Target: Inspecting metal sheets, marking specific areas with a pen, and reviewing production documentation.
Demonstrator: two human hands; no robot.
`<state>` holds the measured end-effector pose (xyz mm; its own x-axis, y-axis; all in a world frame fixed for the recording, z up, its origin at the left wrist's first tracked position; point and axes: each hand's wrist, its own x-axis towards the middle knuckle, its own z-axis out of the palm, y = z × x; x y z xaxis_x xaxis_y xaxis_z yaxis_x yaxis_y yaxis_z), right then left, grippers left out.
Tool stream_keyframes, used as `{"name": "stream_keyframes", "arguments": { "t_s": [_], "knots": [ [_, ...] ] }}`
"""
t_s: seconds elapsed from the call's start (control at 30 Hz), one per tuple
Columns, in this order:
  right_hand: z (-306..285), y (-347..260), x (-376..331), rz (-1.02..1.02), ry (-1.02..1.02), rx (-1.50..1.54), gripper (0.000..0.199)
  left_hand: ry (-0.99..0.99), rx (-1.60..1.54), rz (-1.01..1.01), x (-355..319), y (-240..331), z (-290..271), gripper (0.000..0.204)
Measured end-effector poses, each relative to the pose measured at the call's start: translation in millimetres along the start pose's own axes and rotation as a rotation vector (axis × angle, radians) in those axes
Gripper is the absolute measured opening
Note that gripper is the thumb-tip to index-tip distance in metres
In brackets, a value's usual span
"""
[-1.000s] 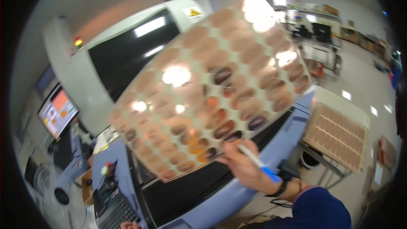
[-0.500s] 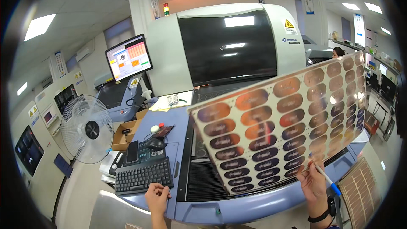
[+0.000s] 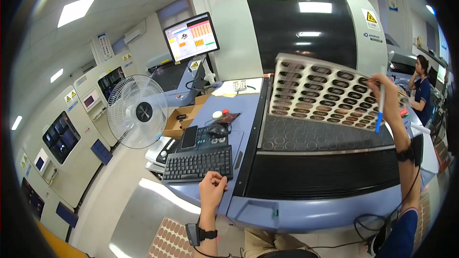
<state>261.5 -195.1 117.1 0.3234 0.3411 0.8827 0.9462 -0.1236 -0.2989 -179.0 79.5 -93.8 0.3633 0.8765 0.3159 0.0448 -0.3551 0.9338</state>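
My right hand grips the far right edge of a printed circuit panel, a pale sheet with rows of dark oval pieces. A marker with a white barrel and blue end is held in the same hand, pointing down. The panel is tilted above the textured dark bed of a large machine. My left hand rests at the front right corner of a black keyboard, its fingers curled in with nothing visible in them.
Left of the bed are a mouse, a phone and a cardboard box. A fan and a monitor stand beyond. Another person is at the far right. A copper-coloured panel lies at lower left.
The panel has moved away from me and over the machine bed, tilting flatter. My right hand has gone up and forward with it. The view has swung left; my left hand stays by the keyboard.
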Motion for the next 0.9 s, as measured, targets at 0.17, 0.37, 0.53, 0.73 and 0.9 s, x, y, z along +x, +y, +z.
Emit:
{"name": "stream_keyframes", "arguments": {
  "t_s": [0.17, 0.37, 0.53, 0.73, 0.9],
  "knots": [
    [34.5, 2.8, 21.1, -0.084, -0.353, -0.072, 0.014, 0.004, -0.043, -0.003, 0.2, 8.5, 5.2, 0.013],
    [145.6, 24.1, 5.8, -0.255, -0.018, -0.179, 0.048, 0.114, 0.001, -0.058, -9.5, -7.6, -22.6, 0.016],
    [140.0, 56.9, -99.5, 0.174, -0.578, -0.075, 0.047, 0.045, 0.014, -0.047, -1.4, 4.2, 5.7, 0.016],
    [144.4, 33.1, -159.2, 0.063, -0.827, -0.08, 0.045, 0.044, -0.018, -0.055, -1.1, -0.5, -0.1, 0.014],
    [119.7, -17.7, -156.5, 0.018, -0.973, -0.064, 0.047, 0.07, -0.03, -0.072, 1.0, 2.5, -1.3, 0.014]
  ]
}}
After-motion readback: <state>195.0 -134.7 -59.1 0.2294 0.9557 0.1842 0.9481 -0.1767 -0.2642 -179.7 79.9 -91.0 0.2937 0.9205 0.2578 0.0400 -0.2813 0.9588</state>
